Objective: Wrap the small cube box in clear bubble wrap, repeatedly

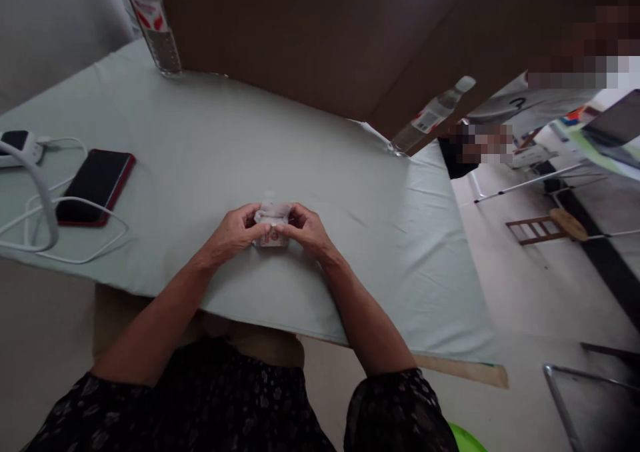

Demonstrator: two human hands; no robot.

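Observation:
Between my hands, over the middle of the pale green tablecloth, is a small whitish packet with reddish print on its front. Thin, see-through wrapping stands up from its top. My left hand grips the packet's left side, thumb on the near face. On the other side my right hand holds it the same way, and the two thumb tips almost meet. The far fingers are partly hidden behind the packet. What the packet contains cannot be made out.
To the left lie a dark phone with a red edge, a white cable and a power strip. Two plastic bottles, one far left and one right, stand by a brown panel. A person stands beyond, right.

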